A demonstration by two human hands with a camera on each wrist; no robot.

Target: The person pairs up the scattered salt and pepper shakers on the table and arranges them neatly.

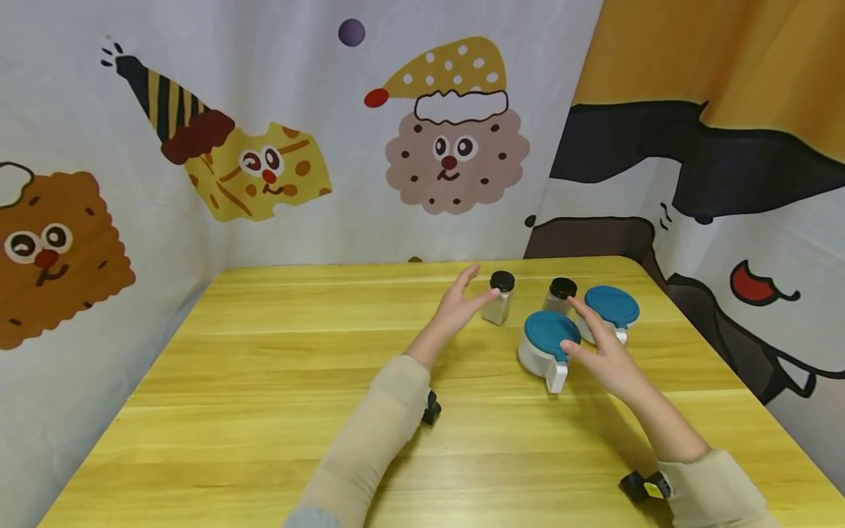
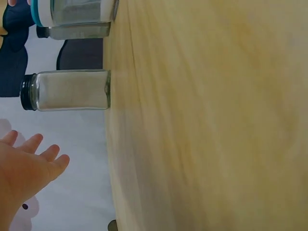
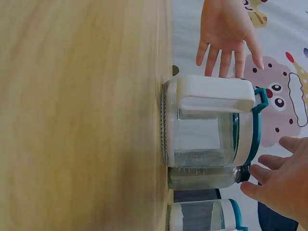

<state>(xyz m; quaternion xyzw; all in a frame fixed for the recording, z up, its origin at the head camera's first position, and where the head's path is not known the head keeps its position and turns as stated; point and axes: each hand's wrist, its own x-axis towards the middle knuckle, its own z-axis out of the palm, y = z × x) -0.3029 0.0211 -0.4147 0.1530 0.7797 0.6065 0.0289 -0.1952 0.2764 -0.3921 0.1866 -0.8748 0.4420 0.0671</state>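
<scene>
My left hand (image 1: 457,306) is raised over the table with its fingers extended, just left of a clear glass spice jar (image 2: 72,90) with a black lid (image 1: 502,281). In the left wrist view, a gap separates that hand (image 2: 29,166) from the jar. Just right of a clear jar (image 3: 204,139) with a teal lid (image 1: 552,334) and white handle (image 1: 557,377) is my right hand (image 1: 610,359), its fingers spread apart and holding nothing. Whether it touches the lid I cannot tell. The right wrist view shows both hands: right (image 3: 284,180) and left (image 3: 225,41).
A second black-lidded jar (image 1: 563,288) stands behind the nearer teal-lidded one. Another teal-lidded jar (image 1: 612,306) stands to the right, partly behind my right hand. Everything is on a wooden table (image 1: 277,381), with a cartoon-printed curtain (image 1: 284,66) behind it.
</scene>
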